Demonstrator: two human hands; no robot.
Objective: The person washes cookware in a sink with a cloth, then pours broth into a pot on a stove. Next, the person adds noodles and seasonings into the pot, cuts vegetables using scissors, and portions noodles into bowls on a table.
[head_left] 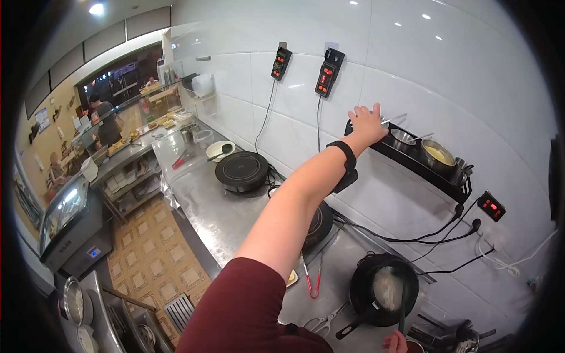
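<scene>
Left hand (368,126) reaches black shelf (416,166), hold unclear.

A dark utensil (402,312) reaches over pale food (386,288) in a black pan (362,283); metal containers (402,137) stand on a shelf (412,163).

Shiny metal's used for the long silver counter (203,206), big white wall tiles (226,82) are finished glossy, the narrow black right-hand shelf (412,166) pretty matt.
</scene>
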